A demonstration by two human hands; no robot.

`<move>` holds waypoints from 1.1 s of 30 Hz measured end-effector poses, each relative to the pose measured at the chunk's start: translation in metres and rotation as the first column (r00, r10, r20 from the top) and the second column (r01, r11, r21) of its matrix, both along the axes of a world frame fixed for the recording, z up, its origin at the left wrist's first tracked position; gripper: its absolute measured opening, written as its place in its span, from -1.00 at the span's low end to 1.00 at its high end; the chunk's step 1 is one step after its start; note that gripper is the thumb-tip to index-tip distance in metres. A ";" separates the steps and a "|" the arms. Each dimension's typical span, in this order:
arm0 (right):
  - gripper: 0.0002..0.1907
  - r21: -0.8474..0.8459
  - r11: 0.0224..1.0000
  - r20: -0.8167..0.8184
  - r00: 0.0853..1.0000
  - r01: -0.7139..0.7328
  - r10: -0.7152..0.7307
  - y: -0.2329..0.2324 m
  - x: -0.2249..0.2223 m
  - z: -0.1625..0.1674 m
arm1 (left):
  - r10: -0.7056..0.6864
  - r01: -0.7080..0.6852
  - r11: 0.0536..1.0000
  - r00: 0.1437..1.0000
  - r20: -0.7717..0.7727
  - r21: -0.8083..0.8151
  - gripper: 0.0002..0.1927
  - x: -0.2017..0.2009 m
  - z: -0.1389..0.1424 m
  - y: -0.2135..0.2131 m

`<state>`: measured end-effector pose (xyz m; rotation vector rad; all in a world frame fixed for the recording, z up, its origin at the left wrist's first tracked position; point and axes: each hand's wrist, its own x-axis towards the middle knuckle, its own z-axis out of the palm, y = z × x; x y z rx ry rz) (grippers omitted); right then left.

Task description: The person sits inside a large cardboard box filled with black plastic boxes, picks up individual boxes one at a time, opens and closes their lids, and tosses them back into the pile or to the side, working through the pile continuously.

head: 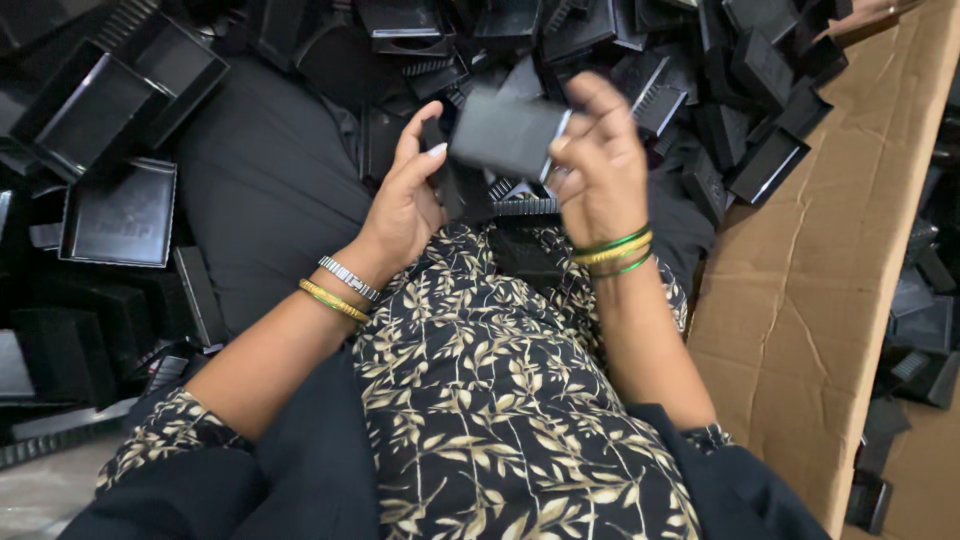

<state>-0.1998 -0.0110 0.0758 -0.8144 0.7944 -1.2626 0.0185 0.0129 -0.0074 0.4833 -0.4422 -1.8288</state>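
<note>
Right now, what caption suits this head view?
Both hands, left and right, hold a black rectangular plastic piece above heaped black plastic parts.

I am sitting among a big heap of black plastic housings [700,60] which is covering the ground in front of me. At my left, 2 open black trays [120,100] are lying near each other. At my right, a brown cardboard sheet [820,280] is leaning across the pile. A pale piece of floor [40,490] is showing low at the left.

Black plastic part [505,130]; gold-leafed black garment [490,400]
</note>
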 end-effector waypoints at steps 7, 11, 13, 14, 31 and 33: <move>-0.37 0.065 0.972 -0.339 0.912 -0.224 0.233 0.026 0.025 -0.023 | 0.054 -0.050 0.998 0.995 -0.086 0.043 -0.38 0.009 0.013 -0.001; -0.39 0.083 0.971 -0.365 0.900 -0.224 0.239 0.025 0.023 -0.035 | 0.073 -0.075 0.997 0.995 0.061 0.022 -0.29 0.006 0.011 -0.003; -0.40 0.117 0.967 -0.311 0.916 -0.228 0.253 0.023 0.022 -0.038 | 0.057 -0.062 0.998 0.976 0.211 0.016 -0.22 0.004 0.008 -0.001; -0.38 0.104 0.966 -0.345 0.902 -0.237 0.258 0.022 0.023 -0.040 | 0.052 -0.051 0.999 0.973 0.226 -0.013 -0.20 0.004 0.007 -0.001; -0.65 0.218 0.917 -0.401 0.826 -0.334 0.396 0.033 0.006 -0.021 | 0.027 0.007 0.995 0.941 0.338 -0.099 -0.66 0.001 -0.025 -0.007; -0.68 0.236 0.930 -0.445 0.819 -0.283 0.363 0.033 -0.004 -0.024 | 0.026 0.023 0.992 0.920 0.391 -0.121 -0.64 -0.006 -0.029 -0.009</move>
